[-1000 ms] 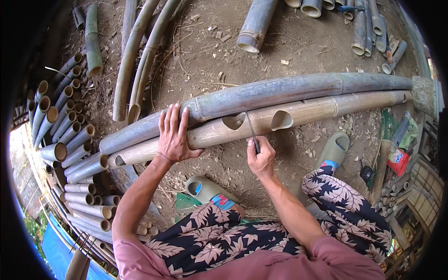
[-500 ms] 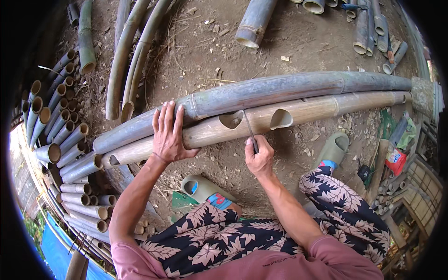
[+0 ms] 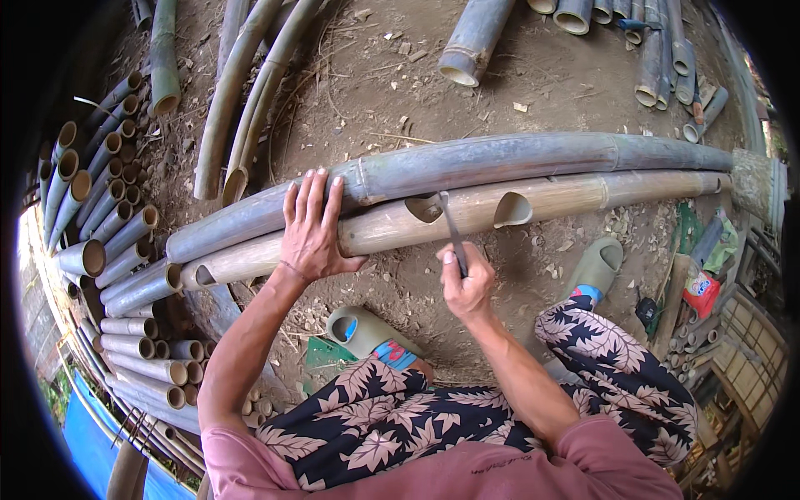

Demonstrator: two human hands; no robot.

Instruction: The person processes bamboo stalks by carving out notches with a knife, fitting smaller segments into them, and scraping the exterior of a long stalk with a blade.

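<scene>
- You are pressing your left hand (image 3: 312,229), fingers spread flat and open, across the tan bamboo pole (image 3: 467,218) and the grey bamboo pole (image 3: 500,162) touching it on the far side, both lying lengthwise on the dirt ground (image 3: 375,92).
- Your right hand (image 3: 467,283) is closing in a fist around the handle of a thin blade (image 3: 452,229), its tip working at the near edge of the left notch (image 3: 425,208) cut in the tan pole; a second notch (image 3: 512,212) is gaping just to the right.
- The blade is likely slipping off the rounded, hard skin if you are forcing it, and your left hand is resting near that notch, in the line of a sideways skid.
- The tan pole is lying loose on the ground; should your palm lift, it could be rolling toward your sandalled feet (image 3: 362,329).
- Prying too hard may be splitting the wall between the two notches.
- Stacked bamboo tubes (image 3: 108,208) are crowding the left edge of the ground, leaving you little room to shift.
</scene>
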